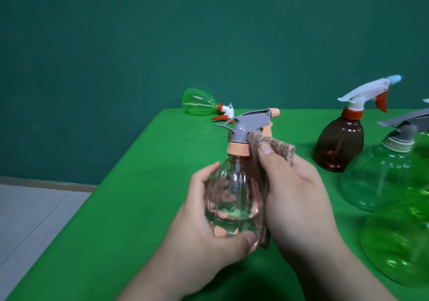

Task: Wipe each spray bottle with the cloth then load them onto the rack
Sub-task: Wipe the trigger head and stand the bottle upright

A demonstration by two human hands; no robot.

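Gripping clear bottle [232, 196] with left fingers [206, 173], curled round lower body, thumb at base. Pinching brown cloth [278, 146] with right fingers [267, 152], cloth pressed to bottle's right side and orange collar, just under gray spray head [250, 119]. Bottle upright over green worktop [139, 184]; base contact with worktop unclear. Behind bottle, at far edge: green bottle [199, 102] on its side. Right of bottle, apart: dark brown bottle [339, 147], upright, white spray head. Further right and nearer: two more green bottles [380, 175], one blurred.
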